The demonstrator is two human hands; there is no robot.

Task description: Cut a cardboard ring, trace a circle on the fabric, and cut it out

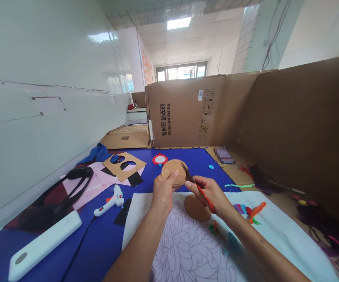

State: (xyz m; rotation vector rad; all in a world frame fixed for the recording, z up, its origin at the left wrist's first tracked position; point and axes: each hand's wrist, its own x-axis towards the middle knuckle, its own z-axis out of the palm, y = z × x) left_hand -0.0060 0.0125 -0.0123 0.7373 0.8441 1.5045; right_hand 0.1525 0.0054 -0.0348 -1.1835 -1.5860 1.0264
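Observation:
My left hand (164, 191) pinches a round tan cardboard disc (171, 168), thumb on its face. A ring-shaped line runs inside the disc's edge. In my right hand (212, 192) are scissors (204, 199) with red handles, their dark blades lying at the disc's right edge. Whether the blades are cutting into the card is too small to tell. Below my right hand a second brown disc (197, 207) rests on a white cloth (137, 211) printed with a flower outline (184, 243).
A glue gun (112, 201), black headband-like object (78, 184), white bar-shaped device (46, 244) and card with round holes (122, 166) lie left. Ahead are a red-rimmed round piece (160, 159) and tall cardboard (187, 113). Coloured scraps (250, 211) lie right.

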